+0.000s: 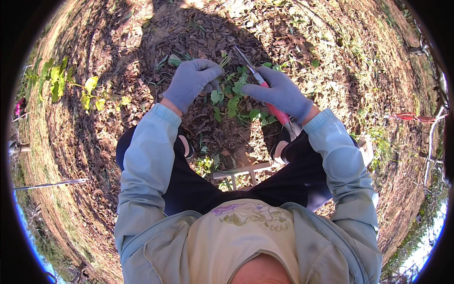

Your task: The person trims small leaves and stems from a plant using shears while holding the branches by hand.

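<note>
My left hand, in a grey knitted glove with small dots, is closed on thin green plant stems between thumb and fingers. Low leafy plants grow from the soil between my hands. My right hand, gloved alike, grips a hand tool with a red handle. Its narrow metal end points up and away over the leaf litter, and another metal part shows below my right wrist. The exact kind of tool cannot be told.
Dry leaves cover the ground around me. A yellow-green leafy plant stands at the left. Beneath me is part of a low wooden stool, between my legs. A red ribbon is tied to a thin branch at the right.
</note>
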